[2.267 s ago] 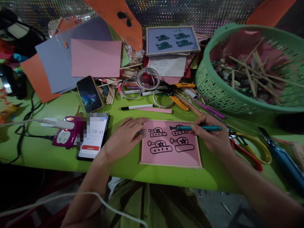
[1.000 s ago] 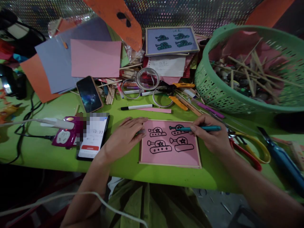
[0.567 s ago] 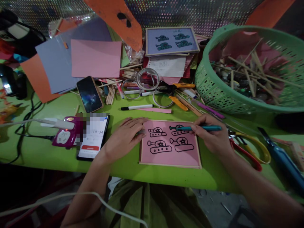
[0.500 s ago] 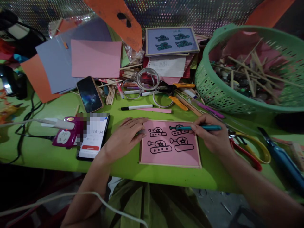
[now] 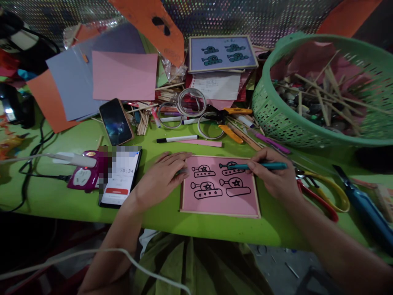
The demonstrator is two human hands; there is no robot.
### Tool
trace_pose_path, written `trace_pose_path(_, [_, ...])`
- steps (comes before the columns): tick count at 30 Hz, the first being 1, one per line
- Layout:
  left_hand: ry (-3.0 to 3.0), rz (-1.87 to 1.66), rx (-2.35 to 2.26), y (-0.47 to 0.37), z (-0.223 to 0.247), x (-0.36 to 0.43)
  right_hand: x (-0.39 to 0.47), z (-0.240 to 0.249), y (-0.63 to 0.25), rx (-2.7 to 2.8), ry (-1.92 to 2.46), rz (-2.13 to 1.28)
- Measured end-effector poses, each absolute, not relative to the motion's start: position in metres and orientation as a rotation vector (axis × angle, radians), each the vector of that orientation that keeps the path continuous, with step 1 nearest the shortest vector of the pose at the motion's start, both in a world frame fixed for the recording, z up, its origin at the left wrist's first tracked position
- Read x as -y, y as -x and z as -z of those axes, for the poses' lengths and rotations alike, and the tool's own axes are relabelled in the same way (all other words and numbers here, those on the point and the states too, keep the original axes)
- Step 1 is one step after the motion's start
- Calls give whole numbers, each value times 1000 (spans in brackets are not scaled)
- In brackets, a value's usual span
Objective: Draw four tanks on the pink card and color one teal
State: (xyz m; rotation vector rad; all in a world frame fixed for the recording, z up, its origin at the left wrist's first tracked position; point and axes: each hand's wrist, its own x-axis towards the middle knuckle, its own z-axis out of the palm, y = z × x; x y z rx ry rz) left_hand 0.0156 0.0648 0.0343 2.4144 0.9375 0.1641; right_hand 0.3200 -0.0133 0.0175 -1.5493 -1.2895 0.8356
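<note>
A pink card (image 5: 219, 207) edged with thin wooden sticks lies on the green table, with several black-outlined tanks drawn on it. My right hand (image 5: 273, 172) is closed around a teal pen (image 5: 272, 166), whose tip rests on the upper right tank. Teal colour shows on that tank's barrel. At the card's upper left edge, my left hand (image 5: 167, 176) lies with its fingers stretched out; a small dark thing shows near its thumb and is too small to name. Behind, a framed blue card (image 5: 222, 53) carries similar tanks coloured teal.
A green basket (image 5: 288, 119) of sticks stands at the back right. Scissors (image 5: 322, 192) and a blue cutter (image 5: 365, 205) lie right. Two phones (image 5: 116, 122) and a purple socket block (image 5: 87, 172) are left. A capped marker (image 5: 177, 139) lies behind the card.
The teal pen and my right hand have shifted very slightly to the right. My left hand and the card stay where they were.
</note>
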Motion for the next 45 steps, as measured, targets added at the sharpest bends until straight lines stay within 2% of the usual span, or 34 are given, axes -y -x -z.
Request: trace_pose_path(45, [-2420, -156, -947, -16, -36, -65, 12, -12, -322, 1233, 1528, -851])
